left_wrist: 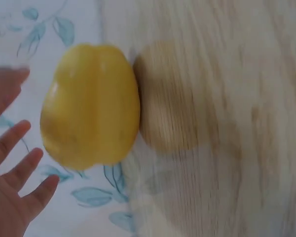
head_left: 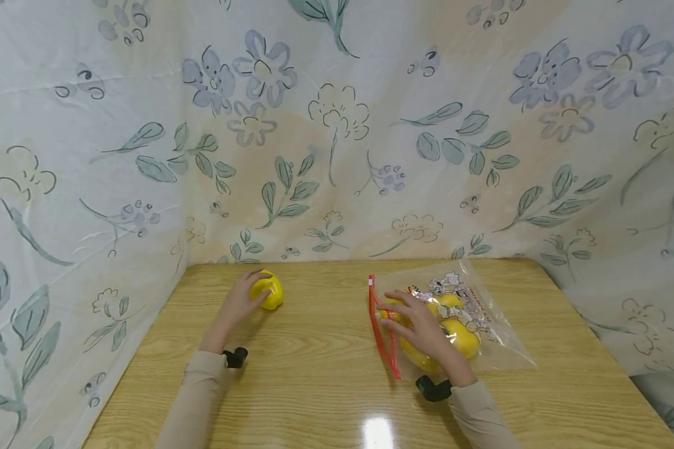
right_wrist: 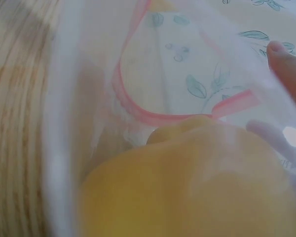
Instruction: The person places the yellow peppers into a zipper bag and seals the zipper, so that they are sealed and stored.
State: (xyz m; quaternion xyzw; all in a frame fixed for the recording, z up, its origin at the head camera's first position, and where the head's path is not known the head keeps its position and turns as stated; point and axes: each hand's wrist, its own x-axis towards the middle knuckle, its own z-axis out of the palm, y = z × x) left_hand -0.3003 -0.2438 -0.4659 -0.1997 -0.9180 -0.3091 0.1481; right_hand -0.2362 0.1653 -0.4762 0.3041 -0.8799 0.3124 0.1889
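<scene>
A yellow bell pepper [head_left: 268,293] sits on the left part of the table near its back edge. My left hand [head_left: 237,307] is beside it with fingers spread; in the left wrist view a gap shows between the fingers and the pepper [left_wrist: 91,106]. On the right lies a clear zip bag [head_left: 502,343] with a red zip edge [head_left: 377,330] facing left. Several yellow peppers [head_left: 465,340] are inside it. Over the bag's mouth side hovers or rests my right hand [head_left: 427,327], fingers extended; contact cannot be told. The right wrist view shows a pepper [right_wrist: 187,187] through the plastic.
The wooden table [head_left: 314,362] has bare wood between the pepper and the bag. Floral cloth [head_left: 337,156] hangs behind it and along both sides. Black wrist cameras [head_left: 434,389] are strapped to both wrists.
</scene>
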